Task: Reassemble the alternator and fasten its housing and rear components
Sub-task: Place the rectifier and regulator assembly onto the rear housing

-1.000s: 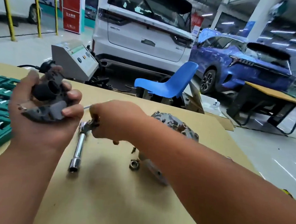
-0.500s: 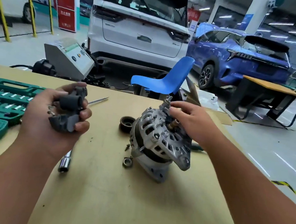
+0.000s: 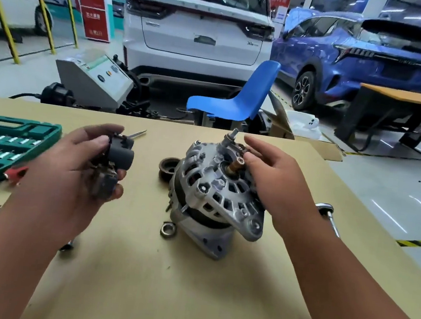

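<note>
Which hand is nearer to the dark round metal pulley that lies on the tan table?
Left. The left hand, gripping a black plastic part, is just left of the pulley; the right hand touches the silver alternator standing between them.

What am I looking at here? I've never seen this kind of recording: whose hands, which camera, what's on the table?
There is no robot: a person works bare-handed, and the single picture comes from a camera on their head, looking down. The left hand grips a dark plastic rear part. The right hand rests against the alternator, tilted on the cardboard-covered bench. Around it lie a pulley, a nut, a ratchet and a green socket set.
</note>
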Tool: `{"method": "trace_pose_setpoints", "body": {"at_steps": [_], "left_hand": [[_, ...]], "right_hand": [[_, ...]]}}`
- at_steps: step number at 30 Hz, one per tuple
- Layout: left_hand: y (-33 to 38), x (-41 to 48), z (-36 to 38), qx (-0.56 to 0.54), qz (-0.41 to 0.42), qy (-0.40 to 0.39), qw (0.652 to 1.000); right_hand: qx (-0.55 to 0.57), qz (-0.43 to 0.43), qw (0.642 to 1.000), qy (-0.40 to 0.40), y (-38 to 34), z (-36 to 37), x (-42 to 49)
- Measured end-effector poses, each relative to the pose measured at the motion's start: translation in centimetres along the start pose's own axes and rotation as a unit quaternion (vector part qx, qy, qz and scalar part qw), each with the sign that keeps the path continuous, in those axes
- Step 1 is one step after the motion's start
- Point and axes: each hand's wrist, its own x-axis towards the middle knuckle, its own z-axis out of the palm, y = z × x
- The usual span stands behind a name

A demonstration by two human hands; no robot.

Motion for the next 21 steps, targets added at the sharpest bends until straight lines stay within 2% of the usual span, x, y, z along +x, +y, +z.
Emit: {"method": "trace_pose_setpoints", "body": {"at_steps": [5,10,15,19,21], "left_hand": [[-0.6,-0.9,1.6,0.026,0.034,0.009,0.999],[-0.2,-2.4,3.8,0.126,0.117,0.017,0.985],[2.1,-1.6,8.8,0.26,0.201,0.013,0.944],[1.8,0.9,12.3,0.417,0.236,0.008,0.878],[0.8,1.1,13.1,0.444,0.235,0.009,0.865]], "right_hand": [[0.024,-0.014,0.999,0.035,-0.2,1.2,-0.6],[0.076,0.015,0.997,0.024,-0.1,1.3,-0.7],[0.089,0.01,0.996,0.008,-0.1,1.2,-1.1],[0.098,0.008,0.995,0.014,-0.5,1.2,-1.2],[0.095,0.009,0.995,0.018,-0.6,1.2,-1.2]]}}
